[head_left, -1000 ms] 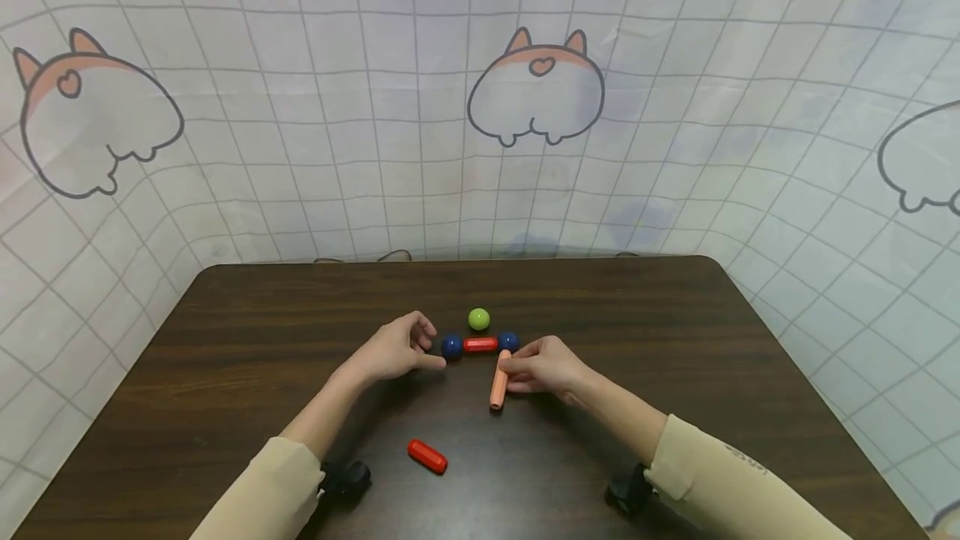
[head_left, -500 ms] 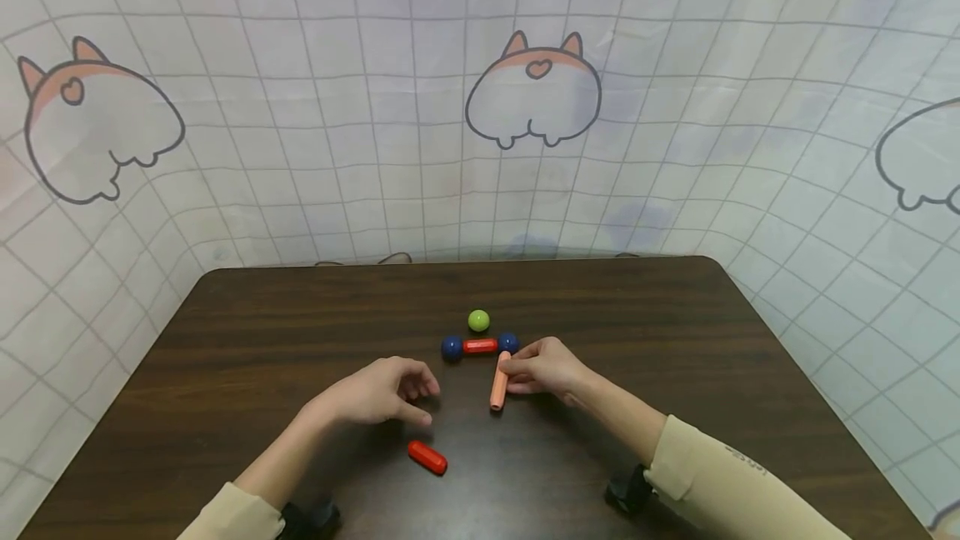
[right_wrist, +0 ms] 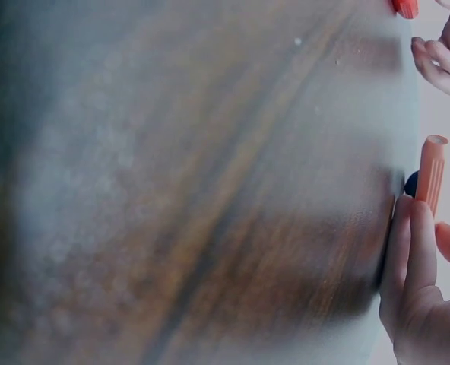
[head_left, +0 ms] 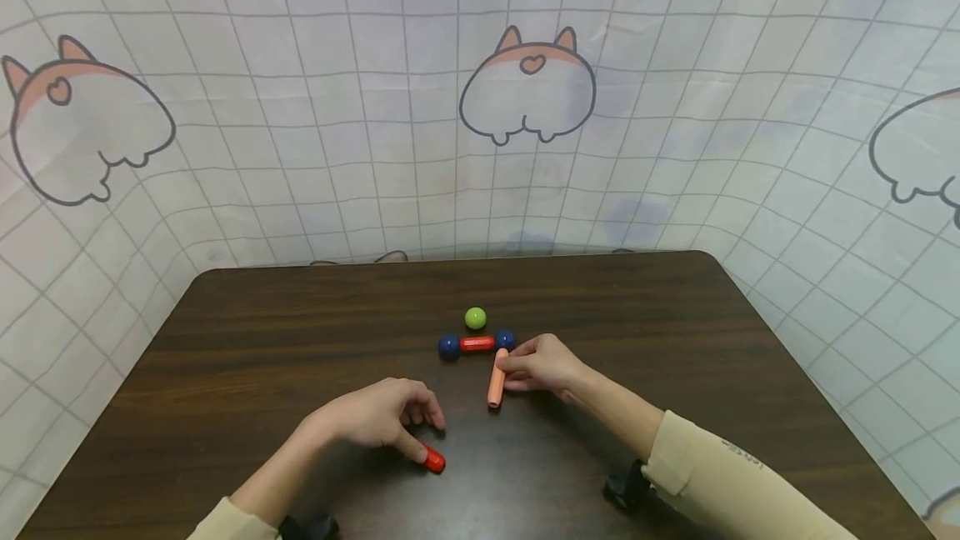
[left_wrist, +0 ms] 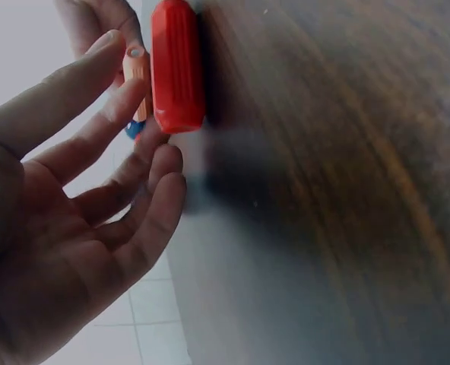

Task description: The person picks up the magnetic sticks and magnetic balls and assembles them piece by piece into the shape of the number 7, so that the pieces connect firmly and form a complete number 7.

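Observation:
My right hand (head_left: 551, 367) pinches an orange ribbed stick (head_left: 497, 379) between thumb and fingers. Its far end is right at a blue ball (head_left: 505, 341). A short red stick (head_left: 477, 344) lies between that ball and a second blue ball (head_left: 448, 347). My left hand (head_left: 375, 413) is over a loose red stick (head_left: 434, 460), fingers spread and loosely bent, the thumb covering part of the stick in the head view. In the left wrist view this red ribbed stick (left_wrist: 178, 68) lies on the table just past the fingertips, not enclosed by them.
Behind the blue balls sits a green ball (head_left: 476, 318). The dark wooden table (head_left: 300, 307) ends at a white grid-patterned curtain (head_left: 315, 132) at the back and sides. Black wrist devices (head_left: 627, 486) hang under both forearms.
My left hand has moved from beside the left blue ball back toward me, down to the loose red stick. The right hand keeps the orange stick in nearly the same place.

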A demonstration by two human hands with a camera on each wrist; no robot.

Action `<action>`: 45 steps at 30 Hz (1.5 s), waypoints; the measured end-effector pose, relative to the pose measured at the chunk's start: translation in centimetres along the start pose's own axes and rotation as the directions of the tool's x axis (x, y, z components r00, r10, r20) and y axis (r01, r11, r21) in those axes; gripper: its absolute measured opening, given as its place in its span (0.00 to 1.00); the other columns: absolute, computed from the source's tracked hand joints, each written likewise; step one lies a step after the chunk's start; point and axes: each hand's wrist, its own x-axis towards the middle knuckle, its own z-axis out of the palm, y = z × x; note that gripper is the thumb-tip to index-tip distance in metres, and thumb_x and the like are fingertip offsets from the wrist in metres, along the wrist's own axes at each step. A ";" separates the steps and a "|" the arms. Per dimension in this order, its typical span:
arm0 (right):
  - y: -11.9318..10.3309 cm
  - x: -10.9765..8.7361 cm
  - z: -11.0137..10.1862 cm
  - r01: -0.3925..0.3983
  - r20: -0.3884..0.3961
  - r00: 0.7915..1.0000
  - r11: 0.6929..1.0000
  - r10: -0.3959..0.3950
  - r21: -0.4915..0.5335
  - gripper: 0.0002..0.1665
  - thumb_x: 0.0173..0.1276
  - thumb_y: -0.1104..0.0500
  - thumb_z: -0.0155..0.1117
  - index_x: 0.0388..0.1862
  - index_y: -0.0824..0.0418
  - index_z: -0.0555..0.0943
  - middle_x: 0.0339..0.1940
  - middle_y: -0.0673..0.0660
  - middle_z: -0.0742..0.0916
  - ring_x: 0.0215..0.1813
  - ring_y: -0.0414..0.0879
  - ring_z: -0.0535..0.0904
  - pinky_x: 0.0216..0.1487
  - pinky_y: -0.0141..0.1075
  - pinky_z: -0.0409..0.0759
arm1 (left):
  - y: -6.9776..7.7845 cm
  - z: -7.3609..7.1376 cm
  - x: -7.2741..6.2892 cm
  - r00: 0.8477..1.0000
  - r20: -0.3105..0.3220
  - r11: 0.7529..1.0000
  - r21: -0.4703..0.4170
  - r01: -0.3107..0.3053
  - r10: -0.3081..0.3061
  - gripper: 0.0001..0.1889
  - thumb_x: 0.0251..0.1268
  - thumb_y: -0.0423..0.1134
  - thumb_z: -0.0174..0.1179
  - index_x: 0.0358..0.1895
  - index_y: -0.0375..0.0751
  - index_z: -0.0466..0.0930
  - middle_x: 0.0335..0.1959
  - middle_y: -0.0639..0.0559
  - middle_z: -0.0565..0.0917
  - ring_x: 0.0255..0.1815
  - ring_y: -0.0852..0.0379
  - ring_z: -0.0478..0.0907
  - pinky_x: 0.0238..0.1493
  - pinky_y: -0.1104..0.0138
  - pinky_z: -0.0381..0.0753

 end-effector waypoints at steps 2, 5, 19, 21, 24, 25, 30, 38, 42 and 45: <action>0.0 0.1 0.0 0.001 0.000 1.000 1.000 -0.001 -0.002 0.17 0.72 0.68 0.67 0.52 0.81 0.79 0.43 0.65 0.87 0.39 0.47 0.87 0.44 0.39 0.86 | -1.6 0.5 0.4 1.000 0.009 1.000 0.004 -0.017 0.017 0.18 0.55 0.50 0.79 0.48 0.56 0.85 0.43 0.57 0.81 0.44 0.55 0.76 0.48 0.59 0.76; 0.0 0.1 0.0 -0.001 -0.003 1.000 1.000 0.001 -0.007 0.17 0.73 0.67 0.67 0.52 0.81 0.79 0.44 0.65 0.87 0.39 0.47 0.87 0.44 0.39 0.86 | -4.5 1.3 1.2 1.000 0.020 1.000 -0.003 -0.021 0.021 0.21 0.50 0.54 0.81 0.48 0.62 0.84 0.42 0.61 0.81 0.44 0.59 0.77 0.48 0.62 0.76; 0.0 0.1 -0.1 -0.003 -0.004 1.000 1.000 0.003 -0.019 0.17 0.73 0.67 0.67 0.52 0.79 0.79 0.44 0.65 0.86 0.40 0.47 0.87 0.44 0.39 0.86 | -5.1 2.2 2.0 0.996 0.078 0.999 0.022 -0.039 0.038 0.18 0.49 0.46 0.82 0.43 0.63 0.86 0.34 0.63 0.84 0.36 0.63 0.79 0.39 0.66 0.80; 0.0 0.1 -0.1 -0.004 -0.004 1.000 1.000 0.004 -0.018 0.17 0.73 0.66 0.68 0.53 0.79 0.79 0.44 0.65 0.86 0.40 0.47 0.87 0.44 0.39 0.86 | -1.8 1.7 1.2 0.998 0.066 0.999 0.035 -0.026 0.023 0.16 0.51 0.39 0.81 0.41 0.57 0.87 0.33 0.63 0.83 0.34 0.64 0.78 0.38 0.67 0.79; 0.0 0.1 -0.1 -0.005 -0.005 1.000 1.000 0.005 -0.019 0.18 0.73 0.66 0.68 0.53 0.80 0.79 0.45 0.65 0.86 0.40 0.47 0.87 0.44 0.40 0.86 | 2.9 0.9 -0.2 0.999 0.042 0.998 0.057 0.004 -0.007 0.14 0.51 0.30 0.79 0.38 0.48 0.87 0.31 0.63 0.81 0.33 0.65 0.76 0.38 0.68 0.77; 0.0 0.1 -0.1 -0.005 -0.005 1.000 1.000 0.005 -0.018 0.18 0.73 0.66 0.68 0.53 0.80 0.79 0.44 0.65 0.86 0.40 0.47 0.87 0.44 0.40 0.86 | 3.0 0.9 -0.2 0.999 0.039 0.998 0.061 -0.003 0.001 0.13 0.51 0.30 0.79 0.37 0.48 0.87 0.31 0.63 0.80 0.32 0.65 0.75 0.38 0.69 0.77; 0.0 0.1 -0.1 -0.007 -0.001 1.000 1.000 0.007 -0.026 0.17 0.73 0.66 0.68 0.53 0.79 0.80 0.43 0.64 0.86 0.40 0.46 0.87 0.44 0.39 0.86 | 1.0 1.2 0.3 0.998 0.033 0.995 0.071 -0.063 0.061 0.10 0.56 0.37 0.78 0.38 0.51 0.86 0.30 0.65 0.81 0.32 0.66 0.77 0.36 0.68 0.79; -0.1 0.0 -0.1 -0.009 -0.001 1.000 1.000 0.009 -0.025 0.17 0.72 0.66 0.68 0.53 0.79 0.80 0.43 0.64 0.86 0.40 0.46 0.87 0.44 0.39 0.85 | -4.6 2.4 2.4 0.995 0.024 0.995 0.024 -0.102 0.101 0.10 0.63 0.51 0.74 0.42 0.57 0.85 0.32 0.65 0.81 0.32 0.66 0.77 0.33 0.69 0.77; -0.2 0.0 0.0 -0.009 0.004 1.000 1.000 0.009 -0.023 0.17 0.72 0.66 0.68 0.53 0.79 0.79 0.43 0.64 0.86 0.40 0.46 0.87 0.44 0.39 0.85 | -4.0 2.3 2.6 0.997 0.017 0.998 -0.002 -0.070 0.070 0.11 0.62 0.52 0.74 0.42 0.57 0.84 0.33 0.65 0.82 0.32 0.66 0.78 0.35 0.69 0.79; -0.1 0.0 -0.1 -0.005 0.006 1.000 1.000 0.005 -0.020 0.17 0.72 0.66 0.68 0.53 0.79 0.79 0.43 0.63 0.87 0.40 0.46 0.87 0.44 0.39 0.85 | -0.9 1.8 2.1 0.999 0.004 0.998 -0.041 -0.048 0.048 0.09 0.64 0.44 0.73 0.43 0.49 0.85 0.33 0.61 0.83 0.33 0.62 0.79 0.36 0.67 0.80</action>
